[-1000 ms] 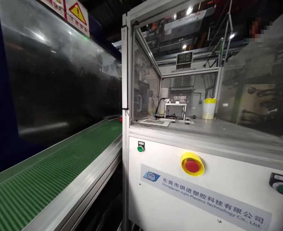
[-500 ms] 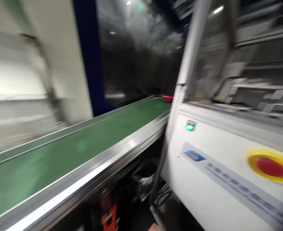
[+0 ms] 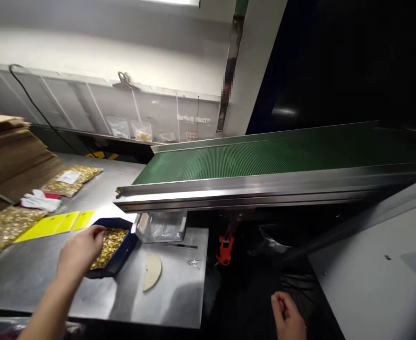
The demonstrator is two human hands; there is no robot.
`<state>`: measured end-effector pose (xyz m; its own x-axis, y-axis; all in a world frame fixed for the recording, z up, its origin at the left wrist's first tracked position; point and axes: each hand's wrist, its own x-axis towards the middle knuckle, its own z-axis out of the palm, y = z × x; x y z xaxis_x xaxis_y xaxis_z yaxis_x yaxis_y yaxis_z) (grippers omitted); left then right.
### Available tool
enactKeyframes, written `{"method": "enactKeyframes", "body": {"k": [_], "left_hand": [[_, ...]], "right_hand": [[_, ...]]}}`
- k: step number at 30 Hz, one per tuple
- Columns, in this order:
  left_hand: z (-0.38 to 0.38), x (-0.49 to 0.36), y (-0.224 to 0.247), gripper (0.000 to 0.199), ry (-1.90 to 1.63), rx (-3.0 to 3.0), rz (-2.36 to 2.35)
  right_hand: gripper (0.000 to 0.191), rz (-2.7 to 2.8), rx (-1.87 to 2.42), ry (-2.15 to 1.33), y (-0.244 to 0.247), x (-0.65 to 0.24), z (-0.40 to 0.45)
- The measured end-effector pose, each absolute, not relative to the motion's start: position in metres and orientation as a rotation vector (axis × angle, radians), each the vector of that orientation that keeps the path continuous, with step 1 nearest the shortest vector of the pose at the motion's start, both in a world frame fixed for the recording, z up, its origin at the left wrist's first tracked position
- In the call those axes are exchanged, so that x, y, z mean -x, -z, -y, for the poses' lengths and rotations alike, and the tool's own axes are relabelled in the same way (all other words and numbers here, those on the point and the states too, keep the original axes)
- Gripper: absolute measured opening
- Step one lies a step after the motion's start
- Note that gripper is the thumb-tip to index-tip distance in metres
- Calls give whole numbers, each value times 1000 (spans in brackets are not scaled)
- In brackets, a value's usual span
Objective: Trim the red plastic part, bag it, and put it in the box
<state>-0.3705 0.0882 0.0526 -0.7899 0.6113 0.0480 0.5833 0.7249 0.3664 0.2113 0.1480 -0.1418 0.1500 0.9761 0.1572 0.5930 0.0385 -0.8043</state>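
Note:
My left hand (image 3: 82,248) reaches over a dark blue tray (image 3: 124,255) filled with small gold-coloured metal pieces (image 3: 112,243). Its thumb and fingers are pinched together at the pieces; whatever lies between them is hidden. Low in the view, right of the metal table, my right hand (image 3: 288,315) is raised with fingers curled towards the thumb. Anything inside that hand cannot be made out. A beige half-round piece (image 3: 152,273) lies on the metal table (image 3: 179,302) to the right of the tray.
A green conveyor belt (image 3: 229,160) with a metal side rail runs above the table's back right. Bags of gold pieces (image 3: 73,180), yellow sheets (image 3: 57,224), a white glove (image 3: 41,201) and stacked cardboard (image 3: 12,160) lie left. An orange-red tool (image 3: 225,250) hangs below the belt. A white cabinet (image 3: 381,255) stands right.
The view has swung left from the conveyor and white cabinet to the table. My left hand has come into view at the tray, and more of my right hand shows.

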Motion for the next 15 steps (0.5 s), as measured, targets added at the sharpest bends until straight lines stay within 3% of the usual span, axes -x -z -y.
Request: {"method": "enactKeyframes", "body": {"k": [10,15], "left_hand": [[-109,429,16,10,-276,-926,-2411],[-111,441,17,22,-326,-916,-2429]], "right_hand": [[47,1615,1682,-680,138,-217,-142],[47,1623,1675,-682,132,-217,-144]]}}
